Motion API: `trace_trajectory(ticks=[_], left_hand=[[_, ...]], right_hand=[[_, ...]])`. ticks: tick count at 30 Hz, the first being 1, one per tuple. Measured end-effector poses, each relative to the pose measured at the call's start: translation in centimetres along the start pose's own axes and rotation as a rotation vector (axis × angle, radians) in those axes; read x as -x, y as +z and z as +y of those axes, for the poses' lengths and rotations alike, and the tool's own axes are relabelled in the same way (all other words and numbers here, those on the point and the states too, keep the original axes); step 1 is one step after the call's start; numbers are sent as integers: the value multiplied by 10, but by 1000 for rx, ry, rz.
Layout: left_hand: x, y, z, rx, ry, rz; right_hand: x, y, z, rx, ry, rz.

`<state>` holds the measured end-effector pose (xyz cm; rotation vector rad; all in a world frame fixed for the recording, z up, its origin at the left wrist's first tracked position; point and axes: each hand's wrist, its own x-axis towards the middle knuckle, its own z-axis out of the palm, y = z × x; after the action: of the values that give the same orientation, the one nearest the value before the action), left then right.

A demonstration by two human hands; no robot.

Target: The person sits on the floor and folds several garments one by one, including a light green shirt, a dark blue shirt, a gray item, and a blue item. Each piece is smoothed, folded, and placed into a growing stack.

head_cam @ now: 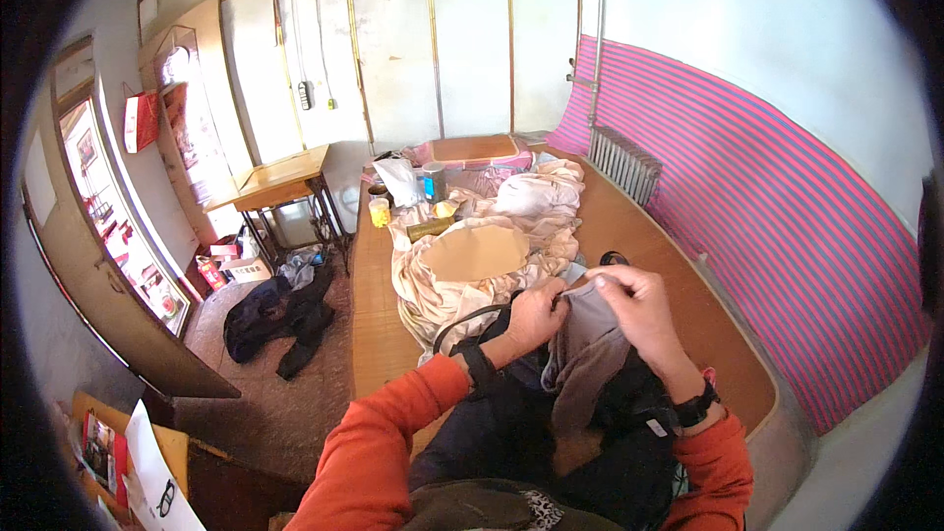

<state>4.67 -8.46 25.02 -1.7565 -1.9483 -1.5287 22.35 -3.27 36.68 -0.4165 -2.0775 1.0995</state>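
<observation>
My left hand [535, 316] pinches the edge of a grey-brown cloth garment [590, 339]. Close to its right, my right hand [636, 306] grips the same edge between thumb and fingers. The cloth hangs down from both hands over dark fabric [501, 428] at my lap. Both wrists wear black bands, and the sleeves are orange. Beyond the hands lies a rumpled cream cloth [413, 295] around a smooth tan oval surface [478, 252]. A thin black strap or cord [464, 321] curves beside my left hand.
On the bed platform [380, 346] stand a yellow-filled jar [379, 212], a grey canister [434, 182] and a white plastic bag [399, 181]. Dark clothes [258, 317] lie on the floor, near a wooden table [280, 177]. A radiator [625, 164] is by the striped wall covering [767, 214].
</observation>
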Motion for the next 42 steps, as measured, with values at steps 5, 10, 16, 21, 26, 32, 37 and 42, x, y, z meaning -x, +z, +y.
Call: trace_trajectory(ticks=[5,10,16,21,26,32,37,42], left_hand=[[-2,-19,-42,-234,-134,-56],[-6,-61,-83,-300,-196,-75],[-47,-123,-108,-360,-138,50],[-79,-141,-101,-11,-242,134],[-82,-146,-81,189,-287,40],[-61,-147,-79,-657,-4,66],[-63,-150,-98,-628,-174,-73],[-96,-162,-108,321,-444,-119]], right_hand=[[-3,-25,-23,-7,-64,125],[3,-50,-24,179,-12,43],[10,-68,9,855,-183,-203],[-3,-81,33,1004,-220,31],[-15,-101,39,1046,-37,157],[-18,-123,55,1005,217,264],[-28,-151,71,884,252,248],[-40,-173,76,436,422,328]])
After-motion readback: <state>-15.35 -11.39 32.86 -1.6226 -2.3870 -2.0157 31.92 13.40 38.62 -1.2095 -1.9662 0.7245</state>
